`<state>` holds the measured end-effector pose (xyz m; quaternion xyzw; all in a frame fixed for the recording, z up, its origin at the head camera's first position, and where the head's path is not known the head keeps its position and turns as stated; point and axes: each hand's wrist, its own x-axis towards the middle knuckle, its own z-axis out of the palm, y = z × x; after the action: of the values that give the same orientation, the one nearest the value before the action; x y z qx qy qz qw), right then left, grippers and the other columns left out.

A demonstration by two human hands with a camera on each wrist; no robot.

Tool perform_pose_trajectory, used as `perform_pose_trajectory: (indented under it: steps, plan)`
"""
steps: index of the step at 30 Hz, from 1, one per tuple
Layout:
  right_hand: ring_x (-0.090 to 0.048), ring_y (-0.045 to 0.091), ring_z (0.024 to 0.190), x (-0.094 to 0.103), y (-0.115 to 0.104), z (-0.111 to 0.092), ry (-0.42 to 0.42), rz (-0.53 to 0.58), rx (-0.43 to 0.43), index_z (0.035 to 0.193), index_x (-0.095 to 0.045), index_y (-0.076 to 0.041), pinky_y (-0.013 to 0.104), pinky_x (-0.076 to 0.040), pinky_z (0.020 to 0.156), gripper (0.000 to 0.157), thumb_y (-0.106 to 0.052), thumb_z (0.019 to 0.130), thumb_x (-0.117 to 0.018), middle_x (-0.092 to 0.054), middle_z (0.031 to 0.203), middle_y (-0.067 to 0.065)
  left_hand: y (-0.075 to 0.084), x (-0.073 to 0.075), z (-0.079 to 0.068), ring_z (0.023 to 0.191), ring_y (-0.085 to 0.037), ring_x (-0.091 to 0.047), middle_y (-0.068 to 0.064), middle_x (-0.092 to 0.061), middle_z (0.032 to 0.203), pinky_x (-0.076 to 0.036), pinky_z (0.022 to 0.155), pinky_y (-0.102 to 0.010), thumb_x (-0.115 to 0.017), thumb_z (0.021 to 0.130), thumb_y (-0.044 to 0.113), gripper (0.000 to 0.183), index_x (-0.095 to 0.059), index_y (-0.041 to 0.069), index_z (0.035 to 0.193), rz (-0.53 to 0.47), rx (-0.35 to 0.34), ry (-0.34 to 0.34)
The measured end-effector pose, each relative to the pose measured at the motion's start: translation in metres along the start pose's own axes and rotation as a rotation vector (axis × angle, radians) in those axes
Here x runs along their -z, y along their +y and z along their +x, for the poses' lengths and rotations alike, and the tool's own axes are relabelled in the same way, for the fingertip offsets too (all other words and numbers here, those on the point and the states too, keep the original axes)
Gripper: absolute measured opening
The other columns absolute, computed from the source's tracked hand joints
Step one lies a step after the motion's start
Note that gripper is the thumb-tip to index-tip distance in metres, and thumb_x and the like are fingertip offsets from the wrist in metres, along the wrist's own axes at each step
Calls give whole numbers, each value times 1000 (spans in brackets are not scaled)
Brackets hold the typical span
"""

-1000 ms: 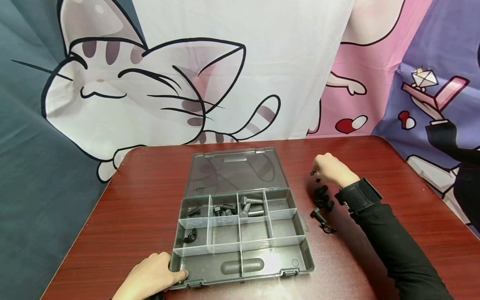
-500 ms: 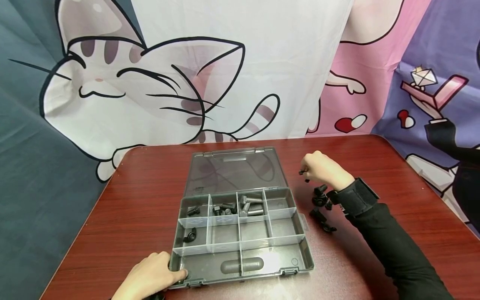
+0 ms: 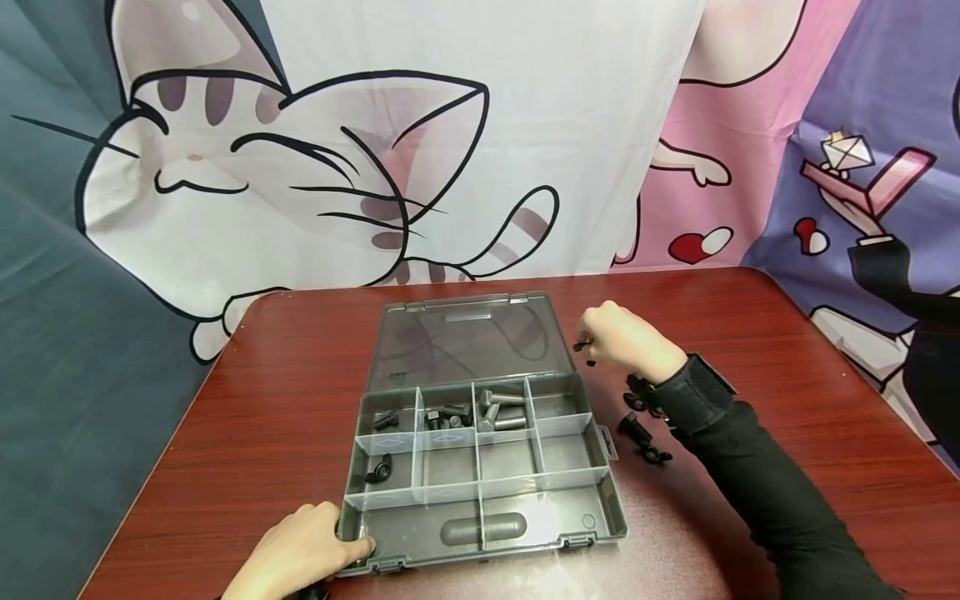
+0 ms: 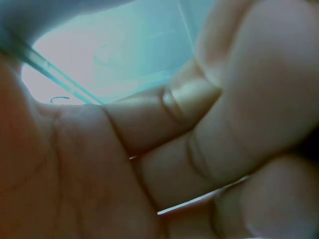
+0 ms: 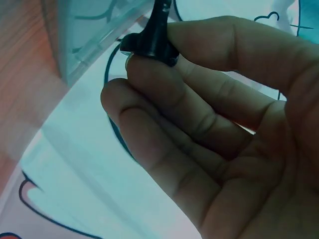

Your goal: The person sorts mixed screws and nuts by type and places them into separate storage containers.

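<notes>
Left hand (image 3: 303, 546) grips grey translucent plastic compartment box (image 3: 420, 533) at near left corner; right hand (image 3: 626, 340) pinches small black winged fastener (image 5: 153, 44), high clearance over box advisable.

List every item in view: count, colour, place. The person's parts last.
Compartment box: 1, translucent grey, on the table, lid open.
Table: 1, reddish brown, under the box.
Backdrop cloth: count unclear, multicoloured, behind table.
Silver bolts: at least 3, silver, back row, third compartment from left.
Black bolts: several, black, two leftmost back compartments.
Wing nut: 1, black, leftmost middle-row compartment.
Loose hardware: several, black, right of box.
Held piece: 1, black, right of the lid.
Left hand: 1, gripping the box's near-left corner.
Right hand: 1, pinching held piece.
Wrist strap: at least 1, black, right wrist.
Sleeve: 1, black, right arm.
</notes>
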<state>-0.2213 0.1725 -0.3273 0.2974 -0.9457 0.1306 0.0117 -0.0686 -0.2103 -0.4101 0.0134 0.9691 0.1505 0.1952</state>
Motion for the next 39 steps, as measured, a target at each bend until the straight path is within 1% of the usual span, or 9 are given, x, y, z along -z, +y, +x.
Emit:
perform_pose_trajectory:
  steps: [1, 6, 11, 13, 17, 23, 30, 35, 39]
  plan:
    - [-16, 8, 51, 0, -2, 1, 1, -2, 6, 48, -39, -17, 27, -16, 47, 40, 12, 67, -59, -23, 49, -9, 0, 0, 0, 53, -19, -45, -2, -48, 58, -38, 50, -41, -68, 68, 45, 40, -50, 10, 61, -1, 0, 1]
    - [-25, 3, 45, -1, -13, 7, 11, -1, 34, 49, -53, -14, 24, -19, 44, 31, 12, 66, -57, -37, 43, -11, 0, -1, -1, 52, -19, -45, -1, -49, 58, -38, 48, -40, -69, 67, 44, 39, -49, 11, 59, -8, -9, 22]
    - [-19, 5, 44, -1, -26, 13, 9, -7, 65, 48, -39, -17, 25, -16, 45, 38, 11, 67, -56, -24, 45, -11, -1, -1, 0, 52, -19, -46, -2, -49, 59, -38, 48, -40, -69, 68, 44, 40, -49, 11, 60, -8, -6, 15]
    - [-13, 7, 48, -1, -31, 15, 10, -12, 82, 50, -33, -18, 26, -14, 47, 41, 11, 67, -56, -17, 50, -9, -1, -1, 0, 53, -19, -47, -2, -50, 60, -39, 49, -41, -69, 67, 44, 39, -50, 10, 61, -5, -8, 13]
    - [-10, 9, 52, -2, -40, 19, 14, -16, 112, 52, -28, -18, 26, -13, 48, 42, 12, 65, -54, -13, 55, -8, -1, 0, 1, 54, -20, -47, -2, -51, 61, -39, 50, -42, -69, 67, 43, 38, -51, 10, 63, -3, -9, 10]
    - [-13, 7, 49, -5, -51, 23, 13, -6, 144, 50, -34, -18, 24, -15, 46, 40, 10, 66, -57, -15, 52, -10, -1, 0, 1, 54, -19, -47, -2, -50, 61, -39, 51, -41, -68, 68, 43, 38, -52, 9, 64, -13, -1, -13]
    - [-11, 8, 53, -8, -61, 25, 32, -24, 184, 54, -25, -19, 25, -13, 48, 45, 9, 66, -59, -12, 58, -8, -2, -1, 2, 54, -19, -46, -2, -50, 61, -39, 51, -41, -68, 68, 42, 37, -52, 9, 65, -20, 1, -19]
    - [-12, 8, 54, -12, -67, 27, 14, -44, 176, 54, -24, -19, 24, -14, 48, 45, 6, 66, -59, -12, 59, -9, -2, -1, 1, 52, -19, -44, -2, -48, 58, -38, 50, -39, -68, 67, 40, 35, -50, 10, 61, -25, 5, -12]
    - [-9, 9, 57, -15, -72, 29, 0, -32, 192, 59, -20, -19, 26, -13, 50, 45, 8, 67, -56, -10, 62, -7, -2, -1, 1, 53, -19, -45, -1, -48, 59, -38, 50, -40, -68, 67, 41, 36, -50, 10, 62, -21, -5, -3]
